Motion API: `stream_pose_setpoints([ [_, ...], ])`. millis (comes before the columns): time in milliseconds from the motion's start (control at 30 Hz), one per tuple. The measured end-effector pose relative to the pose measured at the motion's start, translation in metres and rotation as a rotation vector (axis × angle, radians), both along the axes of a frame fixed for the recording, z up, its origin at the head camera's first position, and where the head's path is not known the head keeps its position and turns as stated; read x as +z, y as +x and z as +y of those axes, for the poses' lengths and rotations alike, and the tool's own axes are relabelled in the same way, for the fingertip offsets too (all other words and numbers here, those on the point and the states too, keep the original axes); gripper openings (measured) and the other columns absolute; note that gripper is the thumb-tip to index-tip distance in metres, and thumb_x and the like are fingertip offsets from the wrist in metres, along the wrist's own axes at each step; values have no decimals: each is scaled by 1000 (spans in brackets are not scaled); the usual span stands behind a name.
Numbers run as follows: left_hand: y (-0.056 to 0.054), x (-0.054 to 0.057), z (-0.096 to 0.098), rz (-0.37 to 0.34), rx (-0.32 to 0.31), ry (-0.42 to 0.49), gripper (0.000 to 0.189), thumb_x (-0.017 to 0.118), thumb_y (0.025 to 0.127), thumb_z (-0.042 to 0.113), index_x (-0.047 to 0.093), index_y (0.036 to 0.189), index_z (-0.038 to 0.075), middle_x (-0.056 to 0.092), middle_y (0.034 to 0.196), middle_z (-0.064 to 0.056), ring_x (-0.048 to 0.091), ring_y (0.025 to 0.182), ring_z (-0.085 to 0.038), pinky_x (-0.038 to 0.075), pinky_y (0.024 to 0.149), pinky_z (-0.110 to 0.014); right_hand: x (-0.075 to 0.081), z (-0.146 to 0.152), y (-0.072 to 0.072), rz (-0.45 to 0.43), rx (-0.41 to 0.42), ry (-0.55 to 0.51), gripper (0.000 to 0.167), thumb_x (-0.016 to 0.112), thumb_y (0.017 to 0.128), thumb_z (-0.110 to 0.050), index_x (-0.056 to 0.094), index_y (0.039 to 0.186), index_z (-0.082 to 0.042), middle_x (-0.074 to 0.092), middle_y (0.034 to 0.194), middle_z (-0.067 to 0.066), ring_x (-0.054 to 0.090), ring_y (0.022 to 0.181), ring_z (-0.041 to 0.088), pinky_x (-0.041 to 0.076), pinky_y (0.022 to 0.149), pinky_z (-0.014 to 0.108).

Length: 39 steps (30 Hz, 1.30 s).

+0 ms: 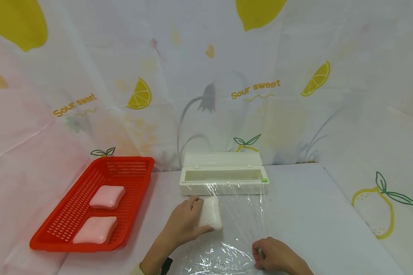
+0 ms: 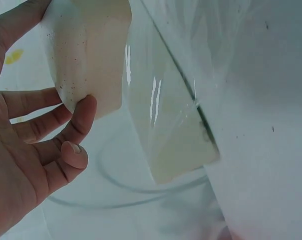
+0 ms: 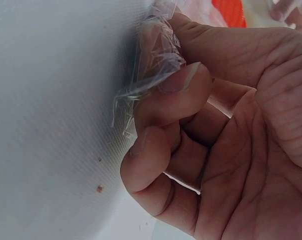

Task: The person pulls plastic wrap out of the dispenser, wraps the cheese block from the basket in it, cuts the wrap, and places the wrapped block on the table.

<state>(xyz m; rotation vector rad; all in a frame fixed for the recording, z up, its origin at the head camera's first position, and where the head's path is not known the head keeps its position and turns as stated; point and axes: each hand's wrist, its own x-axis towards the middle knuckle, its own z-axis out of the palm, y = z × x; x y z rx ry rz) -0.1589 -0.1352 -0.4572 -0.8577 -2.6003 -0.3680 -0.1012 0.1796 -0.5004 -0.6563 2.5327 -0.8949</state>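
My left hand (image 1: 186,221) grips a white bar of soap (image 1: 210,214) by its sides, thumb along the near edge. Dark specks dot the soap (image 2: 85,55) in the left wrist view. Below it, clear plastic wrap (image 1: 241,225) stretches from a white wrap dispenser box (image 1: 223,189) toward me. At the wrap's near right corner my right hand (image 1: 275,254) pinches the film. Close up, the bunched film (image 3: 158,65) sits between the right thumb and fingers, low over the table.
A red perforated basket (image 1: 142,198) stands at the left with two pink bars of soap (image 1: 107,197) inside. The dispenser's lid (image 1: 223,158) is raised at the back, and a small green slider (image 1: 264,180) sits at its right end. Behind hangs a lemon-print cloth (image 1: 206,95).
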Motion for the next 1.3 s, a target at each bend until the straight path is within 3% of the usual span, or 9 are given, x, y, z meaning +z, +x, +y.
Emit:
stream_pose_setpoints([
  [333,4,-8,26,-44,-40,-56,81,77,69,67,59,117,4,57,113,-6,59,90,-20,51,71,-35,-1,-1,0,24,-4,0,28,82,72,-15,56,70,-25,45,57,-16,40,53,1,33,48,25],
  [733,4,-23,45,-48,-63,-122,80,72,70,72,61,113,5,58,107,-4,58,80,-18,49,66,-30,-1,1,1,35,-1,11,27,82,73,-17,56,70,-25,45,61,-16,41,58,1,34,51,25],
  [1033,2,-30,51,-39,-72,-129,80,73,69,71,61,111,5,58,106,-5,58,78,-18,48,64,-29,1,-1,0,-79,-38,26,25,80,74,-14,57,71,-24,49,61,-12,44,56,5,36,51,27],
  [1300,1,-38,53,-44,-66,-150,81,74,66,72,62,111,6,58,105,-4,56,76,-17,47,62,-29,2,-1,2,-69,-44,31,25,80,73,-13,57,70,-24,49,61,-12,44,55,5,36,51,27],
])
